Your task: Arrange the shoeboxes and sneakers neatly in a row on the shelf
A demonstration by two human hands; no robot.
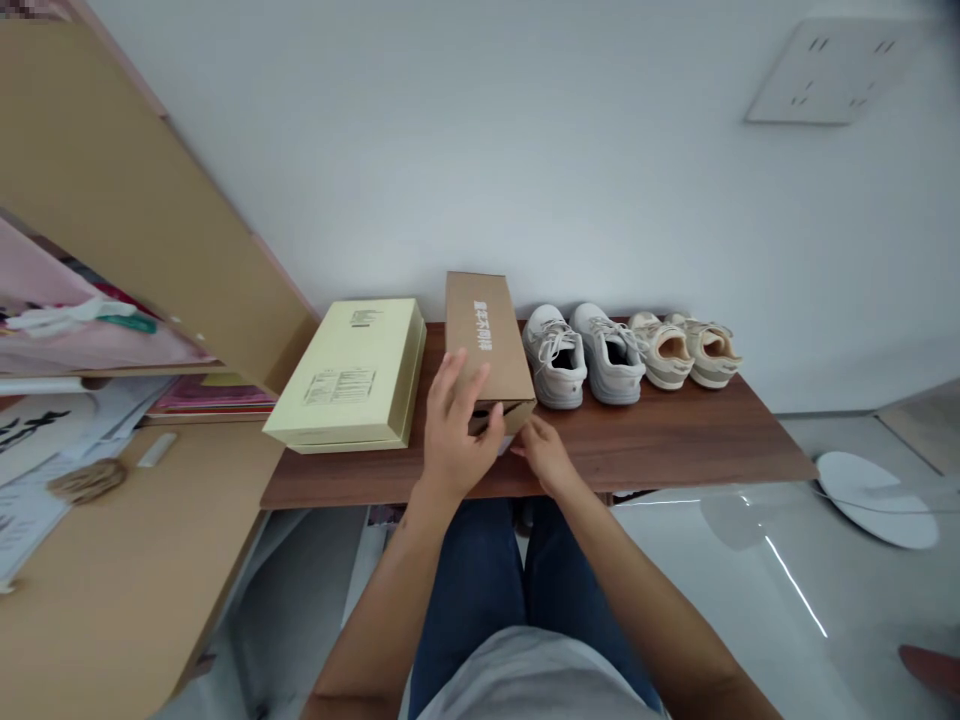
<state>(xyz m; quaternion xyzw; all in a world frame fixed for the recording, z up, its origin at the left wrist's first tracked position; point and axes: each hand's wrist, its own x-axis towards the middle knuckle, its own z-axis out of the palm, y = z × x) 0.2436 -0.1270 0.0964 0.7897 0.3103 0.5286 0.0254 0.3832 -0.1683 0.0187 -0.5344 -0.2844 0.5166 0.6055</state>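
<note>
"What lies ahead of the hands?"

"A box [487, 345] — left hand [457, 435] over its near end, right hand [546, 452] by its near right corner. It rests on a shelf [675, 445], with the wall [525, 150] behind."

"And left of the left hand?"

"A second box [341, 365] on that shelf; farther left, a desk [187, 520] with a coil [88, 481] on it."

"Right of the right hand?"

"Beyond it, the nearer shoes [619, 378], then the farther shoes [667, 374], side by side on the shelf — and past those, high up, a socket plate [832, 75] on the wall."
</note>
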